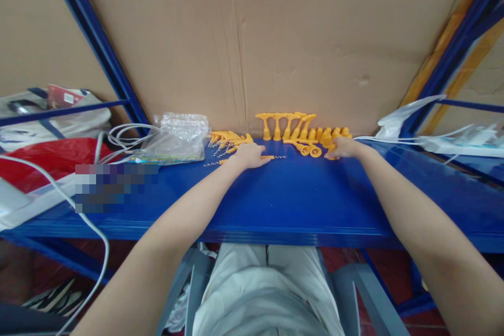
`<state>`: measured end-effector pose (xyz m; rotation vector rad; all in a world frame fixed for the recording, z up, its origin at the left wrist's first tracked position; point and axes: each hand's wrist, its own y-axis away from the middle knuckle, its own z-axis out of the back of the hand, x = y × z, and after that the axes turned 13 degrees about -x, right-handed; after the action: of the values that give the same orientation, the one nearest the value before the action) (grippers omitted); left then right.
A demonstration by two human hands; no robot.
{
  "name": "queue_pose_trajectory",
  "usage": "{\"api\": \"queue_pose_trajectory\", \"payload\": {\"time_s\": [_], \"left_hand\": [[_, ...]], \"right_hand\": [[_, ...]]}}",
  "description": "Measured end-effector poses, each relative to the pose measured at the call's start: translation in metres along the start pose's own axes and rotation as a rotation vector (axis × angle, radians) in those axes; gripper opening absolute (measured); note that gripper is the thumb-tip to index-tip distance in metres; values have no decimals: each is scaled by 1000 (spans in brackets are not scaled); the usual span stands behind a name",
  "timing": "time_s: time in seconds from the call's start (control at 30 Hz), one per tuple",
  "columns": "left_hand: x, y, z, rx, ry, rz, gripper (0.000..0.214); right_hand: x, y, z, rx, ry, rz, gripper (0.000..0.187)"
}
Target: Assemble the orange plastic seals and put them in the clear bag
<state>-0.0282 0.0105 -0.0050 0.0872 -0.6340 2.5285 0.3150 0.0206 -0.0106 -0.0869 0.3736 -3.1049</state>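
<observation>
Both arms reach over a blue shelf board (283,199) to small orange plastic parts at its back. My left hand (251,156) lies closed on an orange piece with a thin metal chain (273,157) that trails right from its fingers. A loose pile of orange parts with chains (228,139) sits just left of it. My right hand (342,147) is curled on a small orange part among several squat orange caps (328,135). A row of upright orange T-shaped pieces (285,125) stands between the hands, against the cardboard.
A cardboard sheet (275,37) backs the shelf. Clear plastic bags (179,136) and white cables (126,136) lie at left, next to a red bag (47,160). White plastic and a power strip (452,142) lie at right. Blue rack posts (102,47) frame both sides.
</observation>
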Motion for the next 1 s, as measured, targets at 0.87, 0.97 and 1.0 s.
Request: {"api": "queue_pose_trajectory", "payload": {"time_s": [0.87,0.97,1.0], "left_hand": [[-1,-1,-12,-113,204,-22,25],[0,-2,-16,-168,263,-24,26],[0,-3,-18,-191,288,-26,27]], "right_hand": [[79,24,19,-273,-133,345,38],[83,24,16,-294,-198,399,32],[85,25,15,-303,-225,424,32]]}}
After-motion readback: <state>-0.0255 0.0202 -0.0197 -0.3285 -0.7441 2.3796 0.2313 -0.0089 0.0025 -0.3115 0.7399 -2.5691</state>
